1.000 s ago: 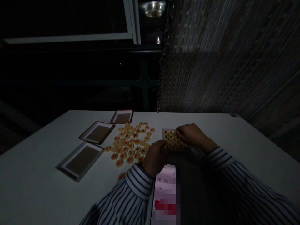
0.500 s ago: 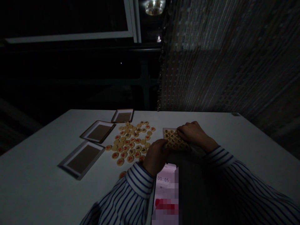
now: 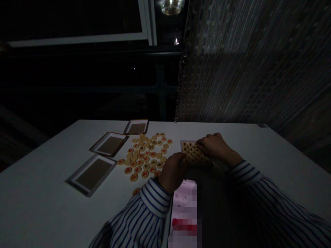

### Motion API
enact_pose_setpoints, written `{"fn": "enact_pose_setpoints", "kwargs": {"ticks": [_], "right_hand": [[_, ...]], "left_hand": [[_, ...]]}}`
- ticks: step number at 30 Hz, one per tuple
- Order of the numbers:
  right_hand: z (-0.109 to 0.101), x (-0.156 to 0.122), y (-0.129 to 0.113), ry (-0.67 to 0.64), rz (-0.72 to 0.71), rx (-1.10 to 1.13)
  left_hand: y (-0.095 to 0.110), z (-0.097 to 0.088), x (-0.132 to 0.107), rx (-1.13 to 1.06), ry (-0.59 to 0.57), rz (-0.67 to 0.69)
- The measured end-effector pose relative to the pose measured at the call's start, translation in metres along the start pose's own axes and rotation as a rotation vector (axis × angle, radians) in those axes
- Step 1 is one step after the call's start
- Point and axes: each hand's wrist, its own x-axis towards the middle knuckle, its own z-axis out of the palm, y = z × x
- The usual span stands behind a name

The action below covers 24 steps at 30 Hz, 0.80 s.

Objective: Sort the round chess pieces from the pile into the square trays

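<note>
A small tray [image 3: 186, 144] filled with round wooden game pieces lies on the white table [image 3: 38, 203]. My right hand [image 3: 216, 146] rests curled on the tray's right side, fingertips on the pieces. My left hand [image 3: 173, 172] is curled at the tray's near left corner, fingers pressed against it. Several loose round pieces [image 3: 146, 156] with red or black marks lie spread out left of the tray. Both arms wear striped sleeves.
Three shallow box trays lie to the left: a near one [image 3: 90, 174], a middle one [image 3: 108, 144], and a far one [image 3: 136, 127]. A phone with a timer screen [image 3: 183, 203] lies near me. A beaded curtain [image 3: 245, 62] hangs behind the table.
Both hands stay on the tray of pieces with only slight shifts; the view has drifted a little.
</note>
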Motion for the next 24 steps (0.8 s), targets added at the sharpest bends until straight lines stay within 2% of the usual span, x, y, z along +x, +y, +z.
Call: {"fn": "enact_pose_setpoints", "kwargs": {"ticks": [24], "right_hand": [[-0.0030,-0.0017,0.0019,-0.053,-0.011,0.051]], "left_hand": [[-0.0030,0.0019,-0.0017,0.027,0.018,0.032]]}}
